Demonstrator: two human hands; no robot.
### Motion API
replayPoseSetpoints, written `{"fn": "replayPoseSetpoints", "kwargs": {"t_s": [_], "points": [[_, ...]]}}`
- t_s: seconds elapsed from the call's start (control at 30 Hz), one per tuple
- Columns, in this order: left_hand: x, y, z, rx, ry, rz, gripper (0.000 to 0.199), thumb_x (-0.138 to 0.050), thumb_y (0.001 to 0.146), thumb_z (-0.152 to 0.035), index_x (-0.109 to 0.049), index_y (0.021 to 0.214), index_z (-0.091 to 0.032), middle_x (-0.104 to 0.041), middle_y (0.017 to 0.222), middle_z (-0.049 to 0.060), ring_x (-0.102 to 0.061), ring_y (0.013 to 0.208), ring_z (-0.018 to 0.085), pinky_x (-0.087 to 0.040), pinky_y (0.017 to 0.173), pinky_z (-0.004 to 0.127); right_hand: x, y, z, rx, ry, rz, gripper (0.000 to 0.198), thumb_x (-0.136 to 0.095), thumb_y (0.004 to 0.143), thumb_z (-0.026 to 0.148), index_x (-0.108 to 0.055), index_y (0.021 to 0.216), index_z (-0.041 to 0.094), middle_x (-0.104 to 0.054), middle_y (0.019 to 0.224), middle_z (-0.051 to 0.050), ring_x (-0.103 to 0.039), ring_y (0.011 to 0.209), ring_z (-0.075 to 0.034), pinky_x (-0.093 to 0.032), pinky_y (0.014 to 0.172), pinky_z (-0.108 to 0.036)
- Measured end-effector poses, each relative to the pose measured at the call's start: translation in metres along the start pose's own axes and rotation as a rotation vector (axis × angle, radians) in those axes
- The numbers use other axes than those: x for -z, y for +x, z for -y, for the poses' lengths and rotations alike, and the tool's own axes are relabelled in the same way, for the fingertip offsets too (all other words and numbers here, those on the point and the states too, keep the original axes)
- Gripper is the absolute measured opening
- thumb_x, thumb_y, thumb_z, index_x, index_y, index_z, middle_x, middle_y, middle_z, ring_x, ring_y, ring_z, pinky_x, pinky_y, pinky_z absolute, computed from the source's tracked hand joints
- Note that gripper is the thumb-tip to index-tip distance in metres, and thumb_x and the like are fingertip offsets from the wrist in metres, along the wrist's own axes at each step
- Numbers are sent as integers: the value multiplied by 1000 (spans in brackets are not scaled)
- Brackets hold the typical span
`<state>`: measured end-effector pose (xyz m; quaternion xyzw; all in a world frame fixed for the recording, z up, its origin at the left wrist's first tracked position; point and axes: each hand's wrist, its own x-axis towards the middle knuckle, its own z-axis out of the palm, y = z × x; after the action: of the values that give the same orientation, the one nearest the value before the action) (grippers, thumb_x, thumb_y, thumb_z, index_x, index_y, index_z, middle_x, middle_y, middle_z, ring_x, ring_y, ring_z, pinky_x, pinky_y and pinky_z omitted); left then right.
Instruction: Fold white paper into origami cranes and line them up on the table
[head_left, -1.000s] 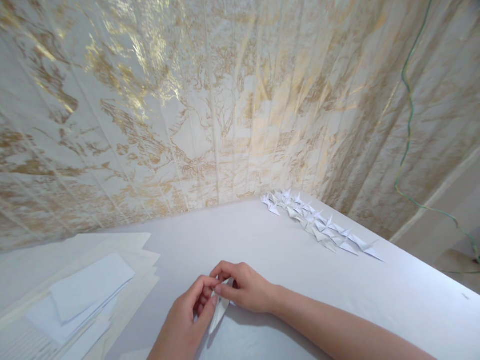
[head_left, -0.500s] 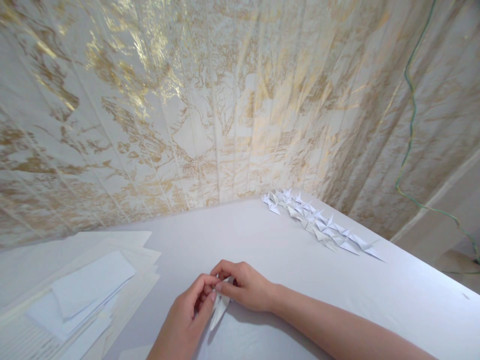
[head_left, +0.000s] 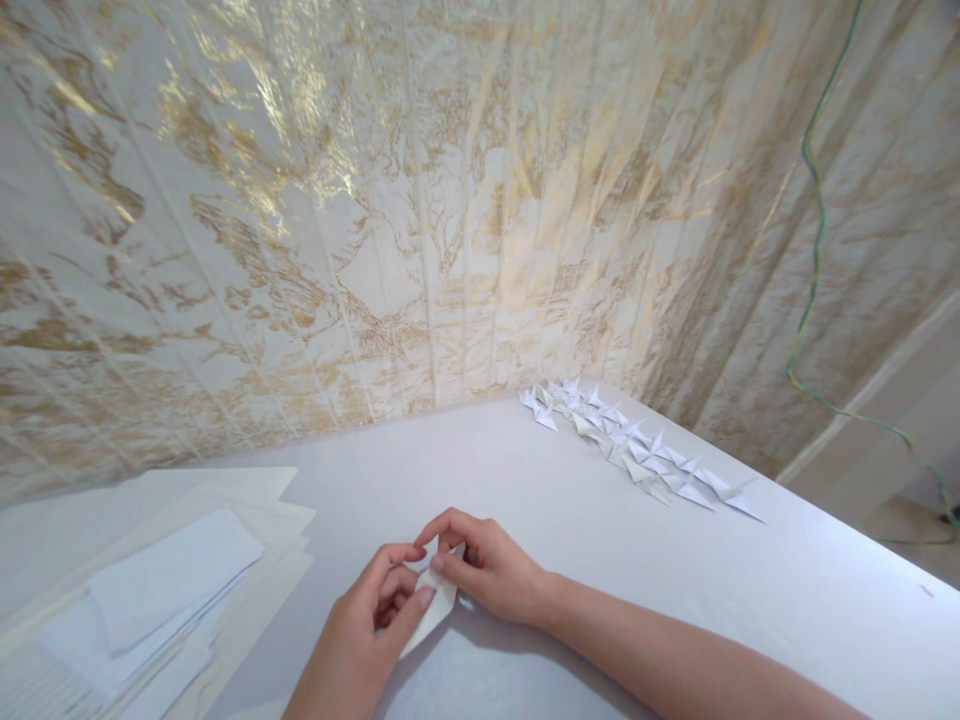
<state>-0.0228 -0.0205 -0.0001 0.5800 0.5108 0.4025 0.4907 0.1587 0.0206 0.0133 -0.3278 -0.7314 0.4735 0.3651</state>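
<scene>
A small piece of folded white paper (head_left: 437, 607) is held between my two hands just above the white table, near its front. My left hand (head_left: 381, 612) pinches its left side, the thumb lying on the near face. From the right, my right hand (head_left: 484, 570) grips the upper edge between thumb and curled fingers. The fingertips of both hands almost meet at the top of the paper. Part of the paper is hidden behind the fingers.
Several folded paper birds (head_left: 637, 440) stand in rows along the table's far right edge. To the left lie loose white sheets (head_left: 180, 570), stacked unevenly. Behind the table (head_left: 600, 590) hangs a gold-patterned curtain (head_left: 390, 220). A green cord (head_left: 814, 250) runs down at the right.
The paper has turned and shows a broader face now. My left hand has shifted slightly left, and its fingers have parted a little from those of my right hand.
</scene>
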Motion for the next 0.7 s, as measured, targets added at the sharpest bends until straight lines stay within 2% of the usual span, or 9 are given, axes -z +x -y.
{"fn": "replayPoseSetpoints", "kwargs": {"t_s": [0.17, 0.3, 0.43, 0.57, 0.7], "points": [[-1, 3, 6, 14, 6, -3, 36, -60, 82, -52, -59, 98, -20, -58, 71, -4, -53, 67, 16, -37, 63, 25, 0, 1, 4, -36, 37, -37, 29, -54, 93, 42, -64, 95, 15, -37, 53, 8, -30, 49, -7, -24, 47, -19], [-3, -1, -3, -1, 67, -28, 31, -57, 82, -49, -62, 91, -20, -52, 67, -6, -48, 64, 15, -35, 62, 25, -1, 2, 2, -69, 66, -29, 27, -60, 88, 41, -64, 88, 15, -41, 55, 8, -33, 49, -7, -24, 47, -19], [-6, -4, -8, -7, 112, -42, 26, -57, 81, -45, -63, 90, -21, -48, 63, -7, -47, 62, 16, -35, 62, 25, -2, 2, -1, -90, 81, -14, 20, -62, 87, 35, -63, 91, 15, -44, 59, 7, -36, 50, -7, -26, 48, -19], [-4, -3, -6, -15, 132, -53, 27, -58, 82, -44, -62, 96, -21, -46, 62, -8, -46, 60, 15, -35, 60, 24, -1, 3, 0, -44, 154, -11, 18, -59, 88, 32, -60, 95, 16, -42, 61, 8, -34, 52, -7, -27, 50, -20], [5, 0, -7, -19, 209, -30, 29, -52, 86, -43, -60, 102, -21, -47, 64, -7, -51, 60, 15, -41, 59, 25, 3, 3, 3, -2, 109, -16, 16, -52, 90, 25, -59, 103, 17, -35, 58, 9, -30, 52, -9, -27, 52, -21]]}}
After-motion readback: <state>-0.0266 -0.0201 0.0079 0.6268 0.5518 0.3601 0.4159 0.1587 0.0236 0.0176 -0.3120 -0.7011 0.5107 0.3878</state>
